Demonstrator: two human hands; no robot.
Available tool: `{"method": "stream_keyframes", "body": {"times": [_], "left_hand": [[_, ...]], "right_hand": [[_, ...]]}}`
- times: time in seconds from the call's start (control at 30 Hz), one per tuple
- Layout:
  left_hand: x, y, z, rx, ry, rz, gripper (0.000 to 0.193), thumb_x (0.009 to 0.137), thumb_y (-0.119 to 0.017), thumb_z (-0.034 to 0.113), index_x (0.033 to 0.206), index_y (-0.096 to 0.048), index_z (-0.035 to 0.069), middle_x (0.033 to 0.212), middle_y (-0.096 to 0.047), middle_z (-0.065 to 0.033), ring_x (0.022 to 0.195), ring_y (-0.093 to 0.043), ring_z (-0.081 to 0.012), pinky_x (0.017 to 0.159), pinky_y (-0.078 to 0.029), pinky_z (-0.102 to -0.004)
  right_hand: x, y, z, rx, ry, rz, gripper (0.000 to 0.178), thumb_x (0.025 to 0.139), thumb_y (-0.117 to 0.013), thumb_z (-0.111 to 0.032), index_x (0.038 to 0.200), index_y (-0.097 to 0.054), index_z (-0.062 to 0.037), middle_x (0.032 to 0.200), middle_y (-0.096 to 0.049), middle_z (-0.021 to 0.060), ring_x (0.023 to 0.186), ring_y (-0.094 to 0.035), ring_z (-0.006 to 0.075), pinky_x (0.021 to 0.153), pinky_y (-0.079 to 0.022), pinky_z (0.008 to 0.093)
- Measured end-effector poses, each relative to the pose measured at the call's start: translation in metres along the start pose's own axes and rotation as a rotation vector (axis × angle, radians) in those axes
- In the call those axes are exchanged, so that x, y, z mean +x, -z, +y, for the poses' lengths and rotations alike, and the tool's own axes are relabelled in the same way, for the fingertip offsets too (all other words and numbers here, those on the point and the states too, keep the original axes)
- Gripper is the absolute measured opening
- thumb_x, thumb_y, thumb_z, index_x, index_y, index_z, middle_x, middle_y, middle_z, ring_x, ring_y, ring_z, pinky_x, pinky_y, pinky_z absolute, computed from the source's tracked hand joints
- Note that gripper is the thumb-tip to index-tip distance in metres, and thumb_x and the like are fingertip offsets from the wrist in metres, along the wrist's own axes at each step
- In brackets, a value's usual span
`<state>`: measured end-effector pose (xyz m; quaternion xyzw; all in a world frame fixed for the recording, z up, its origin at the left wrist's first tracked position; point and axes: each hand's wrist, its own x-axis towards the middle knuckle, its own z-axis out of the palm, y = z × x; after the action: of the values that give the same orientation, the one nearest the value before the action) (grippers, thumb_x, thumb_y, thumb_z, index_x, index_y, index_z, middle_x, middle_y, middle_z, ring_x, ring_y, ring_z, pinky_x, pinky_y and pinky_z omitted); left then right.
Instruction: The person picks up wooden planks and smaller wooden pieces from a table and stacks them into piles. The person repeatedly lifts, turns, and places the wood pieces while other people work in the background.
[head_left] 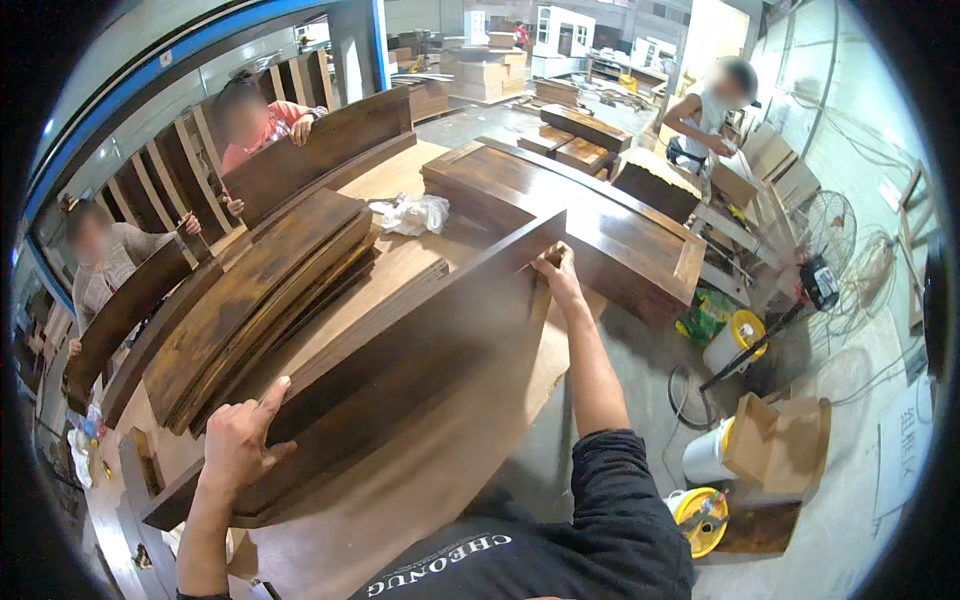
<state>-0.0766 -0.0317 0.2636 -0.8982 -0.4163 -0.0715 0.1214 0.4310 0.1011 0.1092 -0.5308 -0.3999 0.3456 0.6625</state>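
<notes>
A long dark-brown wooden board (400, 350) stands on edge in front of me, running from lower left to upper right. My left hand (243, 440) straddles its upper edge toward the left end, one finger stretched along the edge and the thumb over the near face. At the far right end, my right hand (553, 265) is closed on the board, fingers curled in. Just beyond that end lies a dark framed panel cabinet piece (590, 205). To the left of the board is a stack of dark curved boards (270, 290).
A pale worktable (420, 540) lies under the boards, with crumpled white plastic (412, 213) on it. Two people at the left hold dark boards (320, 150); another stands at the far right. Buckets (708, 450), an open carton (780, 440) and a fan (815, 235) stand at right.
</notes>
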Motion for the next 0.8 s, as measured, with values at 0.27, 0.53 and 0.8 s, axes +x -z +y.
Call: {"method": "stream_keyframes", "body": {"times": [0.27, 0.53, 0.8], "left_hand": [[0.019, -0.014, -0.019, 0.005, -0.146, 0.042, 0.092, 0.057, -0.080, 0.042, 0.137, -0.044, 0.014, 0.057, -0.046, -0.0044, 0.052, -0.050, -0.0226, 0.052, -0.038, -0.0348], [-0.010, -0.019, -0.027, 0.078, -0.102, 0.070, 0.086, 0.059, -0.074, 0.047, 0.134, -0.049, 0.015, 0.055, -0.042, -0.0038, 0.050, -0.046, -0.0200, 0.051, -0.036, -0.0330], [-0.005, -0.016, -0.007, 0.058, -0.059, 0.082, 0.078, 0.060, -0.074, 0.040, 0.133, -0.052, 0.020, 0.057, -0.038, -0.0035, 0.052, -0.043, -0.0200, 0.052, -0.034, -0.0344]], "right_hand": [[0.038, 0.072, -0.003, -0.171, 0.278, -0.022, 0.058, 0.085, -0.062, -0.032, 0.128, -0.035, -0.0030, 0.110, -0.048, 0.0066, 0.103, -0.047, 0.0178, 0.091, -0.038, 0.0325], [0.021, -0.023, -0.256, -0.266, 0.934, 0.142, 0.035, 0.097, -0.046, -0.036, 0.107, -0.058, -0.0046, 0.094, -0.064, 0.0066, 0.087, -0.062, 0.0173, 0.081, -0.045, 0.0309], [0.055, -0.042, -0.103, -1.053, 0.298, -0.212, 0.034, 0.095, -0.045, -0.036, 0.090, -0.061, -0.0068, 0.085, -0.064, 0.0126, 0.086, -0.060, 0.0276, 0.079, -0.045, 0.0378]]}}
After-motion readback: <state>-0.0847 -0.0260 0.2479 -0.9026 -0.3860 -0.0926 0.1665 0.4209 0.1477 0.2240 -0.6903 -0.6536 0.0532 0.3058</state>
